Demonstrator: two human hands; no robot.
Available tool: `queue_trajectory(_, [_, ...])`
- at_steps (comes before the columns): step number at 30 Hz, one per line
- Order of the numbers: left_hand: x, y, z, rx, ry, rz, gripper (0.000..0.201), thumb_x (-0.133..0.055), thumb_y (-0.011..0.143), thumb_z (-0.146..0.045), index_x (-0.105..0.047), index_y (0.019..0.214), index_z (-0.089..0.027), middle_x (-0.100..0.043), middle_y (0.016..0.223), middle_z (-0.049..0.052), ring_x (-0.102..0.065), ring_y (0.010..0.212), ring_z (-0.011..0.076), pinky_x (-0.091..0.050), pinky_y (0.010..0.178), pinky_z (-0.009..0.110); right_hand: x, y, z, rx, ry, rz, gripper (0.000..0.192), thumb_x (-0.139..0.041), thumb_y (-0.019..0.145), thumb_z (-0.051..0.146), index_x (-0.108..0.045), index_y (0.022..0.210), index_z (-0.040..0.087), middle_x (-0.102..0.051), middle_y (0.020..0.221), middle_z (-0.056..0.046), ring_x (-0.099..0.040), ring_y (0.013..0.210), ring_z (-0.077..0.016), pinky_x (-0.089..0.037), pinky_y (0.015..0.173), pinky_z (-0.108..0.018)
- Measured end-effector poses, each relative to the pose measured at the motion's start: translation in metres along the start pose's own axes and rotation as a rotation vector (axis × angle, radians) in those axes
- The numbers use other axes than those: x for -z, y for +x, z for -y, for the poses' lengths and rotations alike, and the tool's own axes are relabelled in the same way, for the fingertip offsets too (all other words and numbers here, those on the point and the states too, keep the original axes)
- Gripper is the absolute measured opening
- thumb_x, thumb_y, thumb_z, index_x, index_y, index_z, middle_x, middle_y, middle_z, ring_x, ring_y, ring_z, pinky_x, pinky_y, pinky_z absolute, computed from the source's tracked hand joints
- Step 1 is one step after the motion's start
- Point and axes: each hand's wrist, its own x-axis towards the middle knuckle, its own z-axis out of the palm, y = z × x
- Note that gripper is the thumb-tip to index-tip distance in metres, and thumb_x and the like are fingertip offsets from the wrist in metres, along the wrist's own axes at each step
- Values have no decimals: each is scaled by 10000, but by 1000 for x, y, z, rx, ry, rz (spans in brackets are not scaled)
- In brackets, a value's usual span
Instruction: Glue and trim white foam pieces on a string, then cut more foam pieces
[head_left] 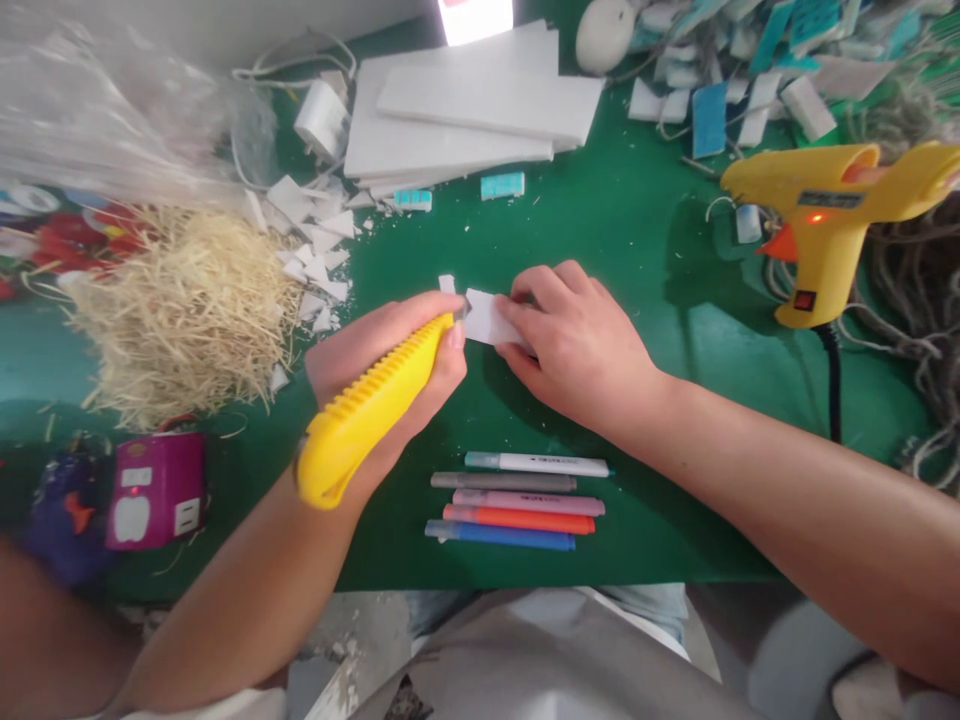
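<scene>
My left hand [420, 370] is closed around a yellow utility knife [375, 410], its short blade pointing at the edge of a small white foam piece [480, 316]. With fingers bent, my right hand [574, 340] grips that foam piece from the right and holds it down on the green table. A narrow white offcut [447, 284] lies just beyond the blade. Two small blue-and-white foam blocks, one on the left [413, 200] and one on the right [502, 186], rest farther back.
Several markers [525, 500] lie near the front edge. White foam sheets [480, 100] are stacked at the back. A yellow glue gun [825, 220] stands at right, cord trailing. Straw [187, 310], foam scraps [319, 250] and a purple box [157, 490] occupy the left.
</scene>
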Motion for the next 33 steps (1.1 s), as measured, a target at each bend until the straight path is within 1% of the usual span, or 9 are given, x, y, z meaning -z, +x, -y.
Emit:
queue_trajectory(2, [-5, 1, 4, -4, -24, -35, 168, -675, 971, -300, -778, 1063, -204, -824, 1019, 18, -787, 865, 173, -650, 835, 255, 0, 0, -1, -1, 3, -3, 316, -500, 1013, 223, -728, 1198, 107, -666, 1230, -202, -523, 1078, -331, -444, 807, -445])
queue_trajectory(6, [-13, 4, 13, -23, -49, 6, 196, -720, 965, -316, -771, 1131, -225, -818, 1092, 8, -794, 937, 190, -658, 905, 268, 0, 0, -1, 0, 5, 6, 314, -496, 1012, 219, -724, 1193, 103, -667, 1238, -206, -524, 1073, -329, -444, 809, -445])
queue_trajectory(12, [-15, 4, 16, -40, -65, 8, 177, -737, 962, -326, -765, 1122, -258, -818, 1061, -14, -792, 918, 181, -663, 856, 260, 1, 0, 1, 1, -2, 1, 310, -508, 1004, 215, -721, 1197, 99, -668, 1240, -207, -530, 1075, -332, -448, 808, -444])
queue_trajectory(15, [-17, 4, 16, -34, -46, 26, 163, -738, 961, -302, -759, 1117, -258, -818, 1072, -10, -791, 935, 185, -661, 878, 280, 1, -1, 2, -16, -3, 13, 307, -513, 998, 201, -722, 1197, 99, -669, 1249, -207, -537, 1084, -335, -452, 816, -447])
queue_trajectory(18, [-18, 6, 16, -110, -40, -6, 129, -714, 968, -278, -753, 1085, -239, -818, 1011, -15, -785, 889, 165, -654, 854, 274, 0, -1, 1, -7, 4, -1, 302, -504, 1001, 198, -724, 1187, 105, -671, 1237, -208, -533, 1076, -335, -450, 810, -450])
queue_trajectory(19, [-18, 7, 15, -148, -30, -23, 112, -704, 969, -279, -753, 1059, -232, -817, 970, -16, -780, 851, 158, -650, 820, 267, 0, -1, 1, -3, 6, -10, 304, -497, 1006, 201, -724, 1185, 106, -672, 1227, -209, -529, 1071, -335, -448, 807, -452])
queue_trajectory(22, [-14, 10, 11, -125, 54, 64, 121, -638, 990, -274, -748, 1023, -237, -814, 927, -1, -766, 790, 157, -627, 777, 266, 1, 0, 1, -2, 5, -16, 319, -475, 1019, 205, -725, 1186, 102, -673, 1213, -214, -523, 1063, -337, -445, 796, -454])
queue_trajectory(28, [-2, 9, 1, -63, 78, 137, 142, -606, 981, -264, -748, 982, -263, -787, 856, -6, -732, 732, 170, -602, 746, 281, 6, 3, 5, -42, -5, 82, 343, -447, 1031, 201, -724, 1198, 88, -666, 1256, -209, -531, 1091, -342, -453, 814, -452])
queue_trajectory(33, [-2, 7, 1, -83, 60, 123, 160, -605, 971, -248, -763, 986, -230, -774, 830, 13, -721, 716, 171, -588, 723, 276, 1, 1, 1, -5, -5, 6, 329, -451, 1026, 199, -728, 1172, 98, -671, 1208, -201, -516, 1050, -325, -436, 779, -435])
